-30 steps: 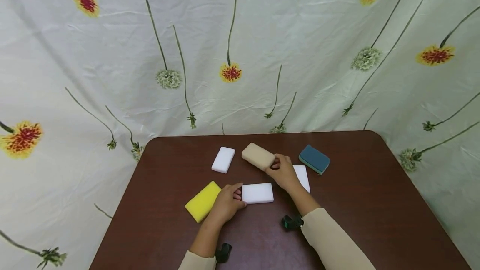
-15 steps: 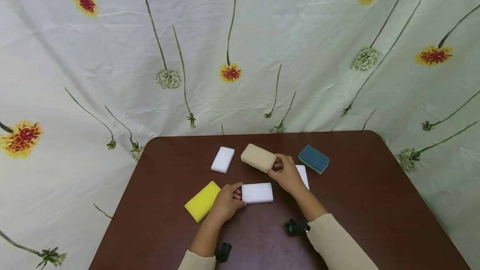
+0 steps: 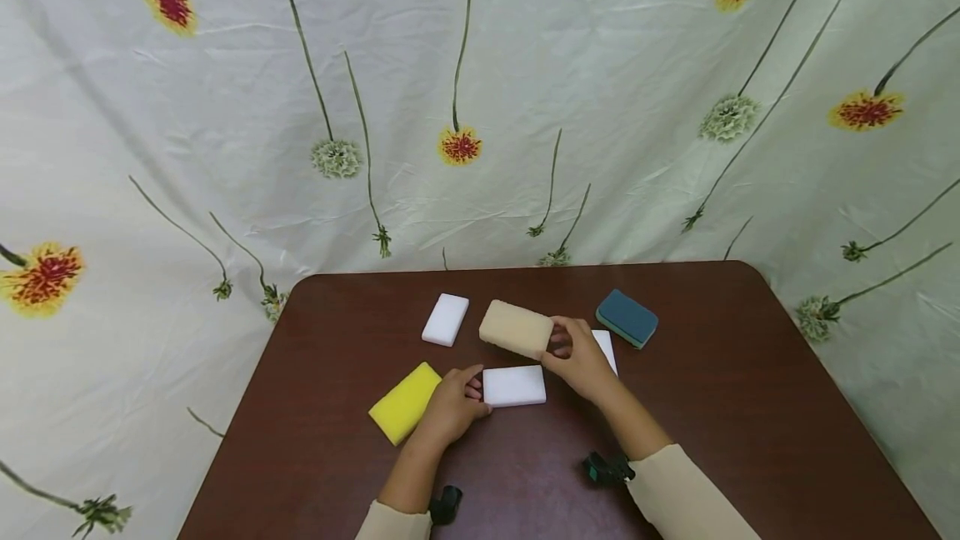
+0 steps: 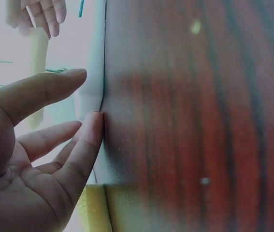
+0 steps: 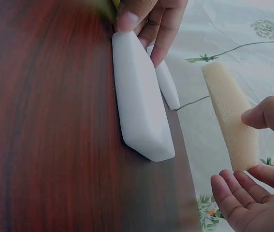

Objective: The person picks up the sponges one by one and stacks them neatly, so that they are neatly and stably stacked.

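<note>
My right hand point(image 3: 581, 361) pinches a beige sponge point(image 3: 515, 329) by its right end. The right wrist view has this beige sponge point(image 5: 231, 116) tilted and raised off the table, between thumb and fingers. Just below it in the head view, a white sponge point(image 3: 514, 387) lies flat. My left hand point(image 3: 452, 407) holds that sponge's left end, thumb at the near corner and index finger at the far one. A yellow sponge point(image 3: 405, 403) lies beside the left hand, partly covered by it. Behind the right hand, another white sponge point(image 3: 606, 350) is mostly hidden.
A third white sponge point(image 3: 446, 320) lies at the back left of the brown table point(image 3: 315, 465). Toward the back right is a blue sponge point(image 3: 627, 318) with a green underside. A flowered cloth point(image 3: 637, 107) hangs behind the table's far edge.
The beige sponge, held by my right hand, has come nearer to me and turned more level, closer to the white sponge. My left hand has stayed in place.
</note>
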A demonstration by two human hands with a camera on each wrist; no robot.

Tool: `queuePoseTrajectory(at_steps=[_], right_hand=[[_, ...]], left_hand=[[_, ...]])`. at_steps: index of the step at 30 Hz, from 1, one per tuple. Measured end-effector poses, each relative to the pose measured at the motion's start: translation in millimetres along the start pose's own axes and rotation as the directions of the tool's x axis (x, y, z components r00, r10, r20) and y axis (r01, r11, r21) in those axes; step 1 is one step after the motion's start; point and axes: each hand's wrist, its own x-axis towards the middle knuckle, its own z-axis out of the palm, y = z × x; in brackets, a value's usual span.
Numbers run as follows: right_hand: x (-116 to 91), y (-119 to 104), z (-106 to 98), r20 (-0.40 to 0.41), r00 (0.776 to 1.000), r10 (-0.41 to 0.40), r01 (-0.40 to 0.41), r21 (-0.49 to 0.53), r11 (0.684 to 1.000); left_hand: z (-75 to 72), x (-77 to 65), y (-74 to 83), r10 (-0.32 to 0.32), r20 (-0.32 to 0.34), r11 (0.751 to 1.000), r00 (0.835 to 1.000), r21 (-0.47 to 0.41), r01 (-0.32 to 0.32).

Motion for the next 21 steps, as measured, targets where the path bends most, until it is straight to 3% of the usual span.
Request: queuePoseTrajectory(at_steps=[12, 21], right_hand=[[-16, 5, -5, 0.088, 0.993, -0.072, 0.072, 0.001, 0.997], [-22, 10, -7, 0.171, 0.977, -0.13, 0.127, 0.027, 0.991]], left_hand=[[-0.5, -1.3, 1.1, -0.022, 0.004, 1.0, 1.0, -0.012, 0.022], [-0.4, -2.6, 0.4, -0.003, 0.001, 1.0, 1.0, -0.019, 0.003]])
